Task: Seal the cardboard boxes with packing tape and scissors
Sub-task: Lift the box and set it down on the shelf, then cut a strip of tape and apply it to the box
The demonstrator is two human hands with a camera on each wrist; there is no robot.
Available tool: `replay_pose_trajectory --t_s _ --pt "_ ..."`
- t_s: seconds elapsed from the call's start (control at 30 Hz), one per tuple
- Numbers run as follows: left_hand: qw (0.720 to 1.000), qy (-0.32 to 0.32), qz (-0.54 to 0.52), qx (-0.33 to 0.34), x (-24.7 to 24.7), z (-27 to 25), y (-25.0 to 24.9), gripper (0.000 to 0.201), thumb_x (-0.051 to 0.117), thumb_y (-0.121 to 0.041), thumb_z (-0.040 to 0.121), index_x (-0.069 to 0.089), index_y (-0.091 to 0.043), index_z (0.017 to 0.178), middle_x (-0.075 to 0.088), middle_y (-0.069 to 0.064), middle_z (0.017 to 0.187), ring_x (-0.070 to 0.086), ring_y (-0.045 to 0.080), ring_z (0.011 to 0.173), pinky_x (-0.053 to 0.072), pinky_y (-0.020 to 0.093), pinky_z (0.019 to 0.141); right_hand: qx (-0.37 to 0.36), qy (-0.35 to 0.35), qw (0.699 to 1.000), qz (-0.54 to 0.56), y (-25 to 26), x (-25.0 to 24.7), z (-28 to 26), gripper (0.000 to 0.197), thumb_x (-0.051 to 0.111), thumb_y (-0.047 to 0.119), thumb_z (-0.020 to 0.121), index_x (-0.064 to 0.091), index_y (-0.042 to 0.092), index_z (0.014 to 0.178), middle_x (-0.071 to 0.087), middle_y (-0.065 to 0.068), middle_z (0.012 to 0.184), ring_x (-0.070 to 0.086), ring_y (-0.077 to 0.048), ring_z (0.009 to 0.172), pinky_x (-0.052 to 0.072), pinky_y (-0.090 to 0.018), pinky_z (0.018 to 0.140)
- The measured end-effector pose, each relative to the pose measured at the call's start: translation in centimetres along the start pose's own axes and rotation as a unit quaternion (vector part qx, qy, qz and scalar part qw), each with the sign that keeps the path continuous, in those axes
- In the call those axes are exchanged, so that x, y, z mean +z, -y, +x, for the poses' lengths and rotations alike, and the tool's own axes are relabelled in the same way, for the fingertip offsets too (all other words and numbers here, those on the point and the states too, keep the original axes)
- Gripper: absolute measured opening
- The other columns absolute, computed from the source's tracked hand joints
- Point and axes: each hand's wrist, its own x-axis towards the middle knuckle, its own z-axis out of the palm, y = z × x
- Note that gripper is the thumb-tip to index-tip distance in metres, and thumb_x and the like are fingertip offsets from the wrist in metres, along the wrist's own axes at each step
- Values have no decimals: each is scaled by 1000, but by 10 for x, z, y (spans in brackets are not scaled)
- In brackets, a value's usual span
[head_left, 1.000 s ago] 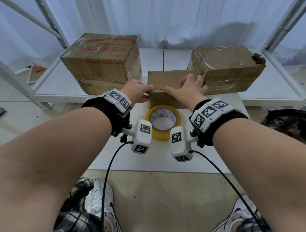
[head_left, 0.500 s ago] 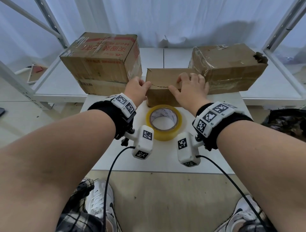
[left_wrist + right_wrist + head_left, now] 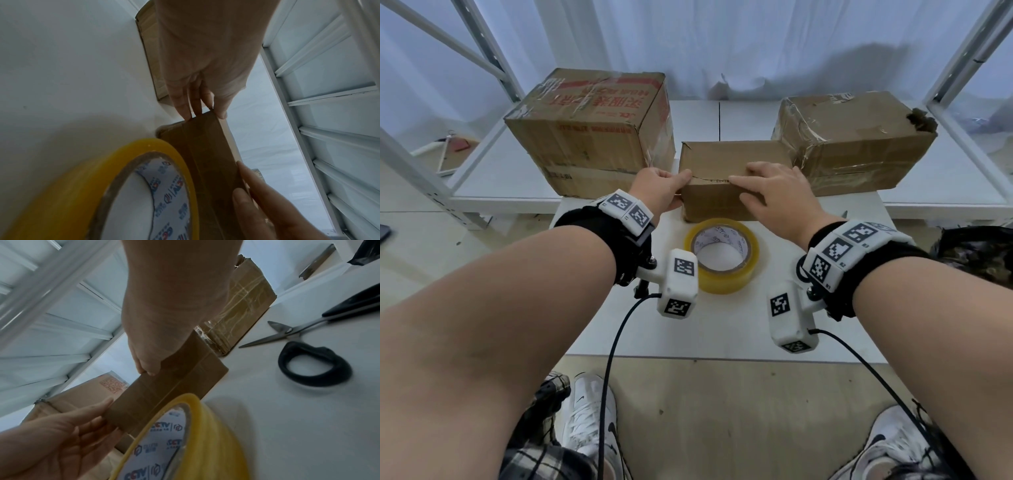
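Note:
A small brown cardboard box [image 3: 736, 156] lies on the white table [image 3: 722, 329] between two bigger boxes. My left hand [image 3: 681, 190] grips its left end, thumb on the top corner and fingers down the side, as the left wrist view shows [image 3: 203, 112]. My right hand [image 3: 739, 188] holds the top front edge, fingers on the lid and thumb on the front face. A yellow roll of packing tape [image 3: 722, 253] lies flat just in front of the box. Black-handled scissors [image 3: 298, 335] lie partly open on the table to the right, hidden by my right arm in the head view.
A large printed carton [image 3: 592, 130] stands at the back left and a taped brown box [image 3: 856, 140] at the back right, both touching or nearly touching the small box. A white shelf frame [image 3: 482, 68] surrounds the table. A black bag [image 3: 976, 253] sits at the right edge.
Both wrists have drawn back and down a little. My right hand's fingers have settled nearer the box's top front edge. The box and the tape roll have stayed in place.

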Motion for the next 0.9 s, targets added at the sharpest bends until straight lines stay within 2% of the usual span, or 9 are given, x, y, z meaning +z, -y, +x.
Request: replay_pose_trajectory --t_s 0.13,0.27,0.37,0.43,0.57,0.67,0.77,0.83,0.9 --pt "999 -32 -7 -1 5 2 -1 23 66 -29 90 54 -10 88 64 13 101 65 21 92 57 21 71 12 14 1000 -7 2 2 -1 46 44 25 99 39 39 143 29 0 155 20 -20 145 2 -55 118" --pt "999 -31 -2 -7 4 4 -3 30 58 -30 95 54 -9 74 67 19 93 68 29 87 57 40 85 -1 58 998 -40 -2 -2 -4 59 46 23 98 22 36 150 17 0 160 10 -18 148 -1 -53 119" --pt "1000 -9 9 -13 -1 -2 -11 36 45 -34 100 53 -7 77 65 16 89 66 30 86 56 41 84 -14 10 1000 -23 -1 -7 -7 63 48 16 95 22 24 151 28 -4 156 21 -21 145 5 -46 120" --pt "990 -7 126 56 -5 -11 -16 35 40 -39 101 53 -9 89 58 10 91 60 22 80 54 37 76 -23 -57 998 -6 2 -11 -12 54 48 11 93 36 18 145 43 -8 144 36 -26 135 21 -43 116" --pt "898 63 351 258 -9 -47 -16 30 55 -39 94 56 -12 107 51 4 109 53 15 90 45 27 81 2 -59 995 76 9 -9 -27 40 48 7 90 50 14 130 51 -10 123 46 -25 116 39 -38 101" --pt "741 222 563 292 -1 -69 -6 47 62 -50 86 59 -16 119 56 5 116 52 23 105 44 34 90 68 22 990 120 14 -4 -45 43 48 6 90 47 14 132 50 -9 124 48 -24 115 40 -34 99" --pt "602 262 700 281 7 -80 4 50 62 -54 84 59 -23 123 58 1 119 46 24 114 37 35 97 153 95 970 166 20 -8 -58 49 46 6 93 38 10 141 48 -12 136 47 -26 124 38 -32 100" --pt "603 266 696 283 9 -85 -2 35 58 -43 91 61 -24 120 61 -1 115 47 21 115 23 36 110 193 130 956 180 24 -16 -61 50 45 10 96 35 4 144 45 -15 142 44 -28 129 37 -33 104" --pt "670 291 629 265 8 -90 -19 31 56 -34 94 62 -18 119 64 1 112 54 21 110 25 32 111 220 129 941 221 28 -29 -62 48 45 21 99 38 -1 141 47 -19 140 45 -32 128 37 -36 107"
